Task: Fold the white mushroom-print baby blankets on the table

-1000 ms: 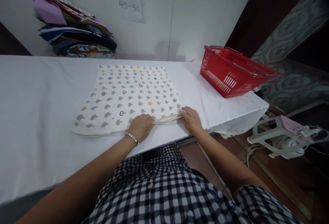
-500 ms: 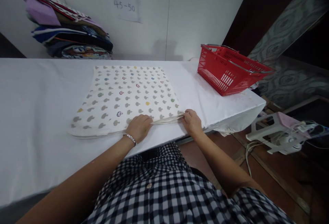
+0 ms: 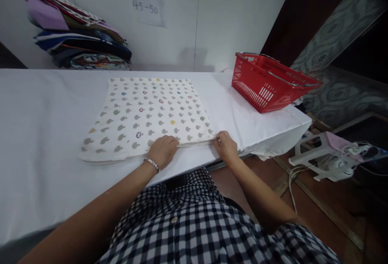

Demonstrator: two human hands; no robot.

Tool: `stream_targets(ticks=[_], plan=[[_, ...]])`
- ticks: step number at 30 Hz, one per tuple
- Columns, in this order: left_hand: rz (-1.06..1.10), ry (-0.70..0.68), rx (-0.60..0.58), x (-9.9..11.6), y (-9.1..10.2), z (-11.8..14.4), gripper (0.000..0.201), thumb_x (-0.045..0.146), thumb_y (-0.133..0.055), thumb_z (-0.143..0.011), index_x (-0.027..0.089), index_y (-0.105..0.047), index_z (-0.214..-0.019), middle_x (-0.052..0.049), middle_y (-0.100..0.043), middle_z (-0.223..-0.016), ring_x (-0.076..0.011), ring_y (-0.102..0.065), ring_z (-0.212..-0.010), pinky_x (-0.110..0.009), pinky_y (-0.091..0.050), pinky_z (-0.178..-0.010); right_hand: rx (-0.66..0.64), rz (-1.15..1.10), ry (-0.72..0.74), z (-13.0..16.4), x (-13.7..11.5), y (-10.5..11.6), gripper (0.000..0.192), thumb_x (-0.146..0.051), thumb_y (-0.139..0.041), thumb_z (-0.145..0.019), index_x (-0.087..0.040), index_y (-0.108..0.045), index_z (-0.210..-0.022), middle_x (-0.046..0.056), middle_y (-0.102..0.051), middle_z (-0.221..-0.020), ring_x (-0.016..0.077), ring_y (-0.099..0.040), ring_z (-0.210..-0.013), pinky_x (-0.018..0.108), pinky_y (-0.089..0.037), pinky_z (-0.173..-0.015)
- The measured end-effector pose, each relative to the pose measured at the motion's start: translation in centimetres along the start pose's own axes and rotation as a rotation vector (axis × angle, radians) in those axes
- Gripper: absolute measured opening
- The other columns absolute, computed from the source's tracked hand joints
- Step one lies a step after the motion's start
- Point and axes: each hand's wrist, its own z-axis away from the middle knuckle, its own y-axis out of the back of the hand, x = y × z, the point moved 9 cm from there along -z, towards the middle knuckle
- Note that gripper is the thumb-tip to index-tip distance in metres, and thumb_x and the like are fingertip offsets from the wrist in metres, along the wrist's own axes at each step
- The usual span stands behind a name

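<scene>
A white cloth (image 3: 151,114) printed with grey and a few coloured mushrooms lies folded in layers on the white-covered table (image 3: 57,135). My left hand (image 3: 163,151), with a silver bracelet at its wrist, is closed on the middle of the cloth's near edge. At the near right corner, my right hand (image 3: 226,145) pinches the stacked layers between thumb and fingers. Between the two hands several layer edges show. The fingertips of my left hand are partly hidden.
A red plastic basket (image 3: 266,86) with metal handles stands at the table's right end. Folded clothes (image 3: 81,34) are piled at the back left against the wall. On the floor to the right is a white stool (image 3: 321,155) with cables.
The view has shifted very slightly. Both hands keep their places on the cloth's near edge, and the cloth lies as before.
</scene>
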Motion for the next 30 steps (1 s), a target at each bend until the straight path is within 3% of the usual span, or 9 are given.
stream_targets(ticks=[6, 11, 14, 19, 26, 30], plan=[[0.006, 0.006, -0.004, 0.0, 0.2, 0.0, 0.019, 0.023, -0.042, -0.085, 0.018, -0.059, -0.092, -0.006, -0.060, -0.093, -0.0209, -0.050, -0.087, -0.034, -0.040, -0.076, -0.031, -0.028, 0.016, 0.2, -0.6, 0.2, 0.009, -0.021, -0.043, -0.084, -0.020, -0.051, -0.088, 0.005, -0.053, -0.108, 0.0146, -0.053, -0.084, 0.025, -0.039, -0.062], [0.038, 0.011, -0.006, 0.0, 0.2, 0.0, 0.019, 0.023, -0.042, -0.085, 0.018, -0.060, -0.091, -0.007, -0.060, -0.093, -0.0217, -0.050, -0.088, -0.036, -0.041, -0.077, -0.135, 0.123, -0.104, 0.1, 0.4, -0.5, 0.010, -0.024, -0.043, -0.085, -0.019, -0.051, -0.088, 0.005, -0.057, -0.088, 0.0173, -0.054, -0.075, 0.026, -0.035, -0.058], [0.047, 0.010, -0.003, 0.0, 0.1, 0.0, 0.019, 0.022, -0.042, -0.085, 0.018, -0.060, -0.091, -0.007, -0.060, -0.094, -0.0219, -0.050, -0.088, -0.036, -0.041, -0.077, -0.175, 0.143, -0.105, 0.1, 0.2, -0.8, 0.014, -0.030, -0.043, -0.087, -0.020, -0.052, -0.090, 0.004, -0.057, -0.086, 0.0167, -0.054, -0.072, 0.026, -0.033, -0.057], [0.038, 0.004, -0.008, -0.1, -0.1, 0.0, 0.021, 0.023, -0.041, -0.086, 0.016, -0.059, -0.094, -0.008, -0.059, -0.096, -0.0222, -0.049, -0.089, -0.036, -0.040, -0.077, -0.149, 0.089, -0.046, 0.1, -0.3, -0.8, 0.016, -0.030, -0.041, -0.088, -0.022, -0.054, -0.088, 0.003, -0.058, -0.086, 0.0155, -0.054, -0.076, 0.025, -0.032, -0.059], [0.018, 0.006, -0.006, -0.2, -0.3, -0.1, 0.021, 0.025, -0.042, -0.086, 0.017, -0.060, -0.093, -0.007, -0.060, -0.095, -0.0218, -0.050, -0.089, -0.035, -0.040, -0.077, -0.160, 0.052, -0.141, -0.4, 1.4, -0.5, 0.012, -0.029, -0.045, -0.085, -0.021, -0.054, -0.083, 0.000, -0.060, -0.075, 0.0152, -0.053, -0.066, 0.025, -0.029, -0.056], [0.028, 0.012, 0.002, -0.3, -0.3, -0.1, 0.021, 0.025, -0.042, -0.086, 0.017, -0.059, -0.094, -0.007, -0.060, -0.095, -0.0215, -0.050, -0.089, -0.035, -0.040, -0.077, -0.113, 0.021, -0.015, 0.4, -0.6, -0.1, 0.014, -0.029, -0.044, -0.086, -0.021, -0.055, -0.083, 0.001, -0.059, -0.080, 0.0151, -0.054, -0.073, 0.024, -0.032, -0.058]])
